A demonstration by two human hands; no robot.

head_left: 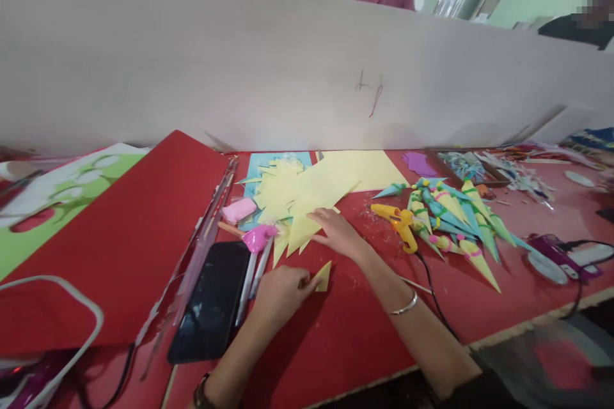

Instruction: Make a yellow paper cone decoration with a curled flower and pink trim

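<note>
My left hand (285, 291) is closed, with its thumb and finger on a small yellow paper piece (325, 277) just above the red tabletop. My right hand (339, 234) reaches forward with fingers stretched over a loose heap of pale yellow paper pieces (283, 188), its fingertips touching a pointed sheet at the near side. Several of these pieces are cut to sharp points. A blue sheet (249, 190) lies partly under the heap. Left of it are a pink block (238, 210) and a shiny pink lump (259, 238) beside a wooden stick.
A black phone (211, 303) lies left of my left hand, near a large red sheet (144, 223). To the right are a yellow glue gun (396, 220), a pile of yellow and blue paper cones (451, 217) and a purple device (559, 255). A white partition (288, 64) stands behind.
</note>
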